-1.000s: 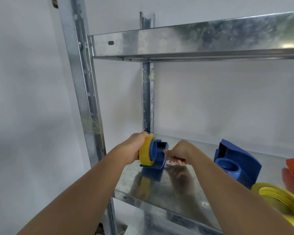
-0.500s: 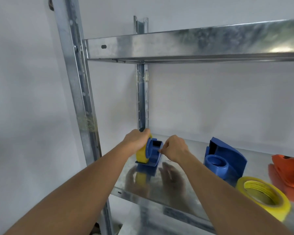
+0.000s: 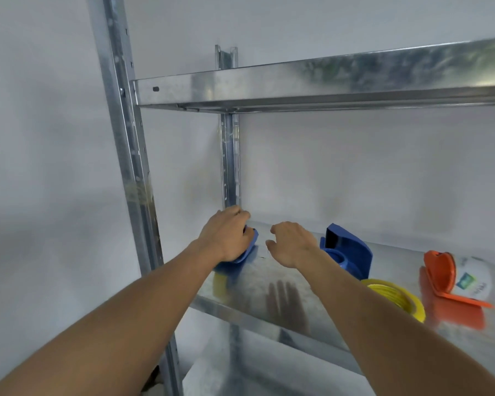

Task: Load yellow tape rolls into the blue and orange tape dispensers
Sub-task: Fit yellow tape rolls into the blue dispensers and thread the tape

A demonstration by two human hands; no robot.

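Note:
My left hand [image 3: 227, 235] rests over a blue tape dispenser [image 3: 247, 250] standing at the back left of the metal shelf [image 3: 269, 295]; its yellow roll is hidden under the hand and shows only as a reflection. My right hand [image 3: 293, 242] hovers just right of it, fingers apart, holding nothing. A second blue dispenser [image 3: 347, 250] stands empty behind my right wrist. A loose yellow tape roll [image 3: 397, 298] lies flat on the shelf further right. An orange dispenser [image 3: 440, 274] sits at the far right.
An upper metal shelf [image 3: 312, 84] hangs overhead. Upright steel posts stand at the front left [image 3: 126, 167] and back left [image 3: 229, 161]. A white labelled object [image 3: 473, 281] sits behind the orange dispenser. A white wall backs the shelf.
The loaded blue dispenser went down onto the shelf toward the back left. My right hand let go of it and opened. The view shifted, showing more of the orange dispenser.

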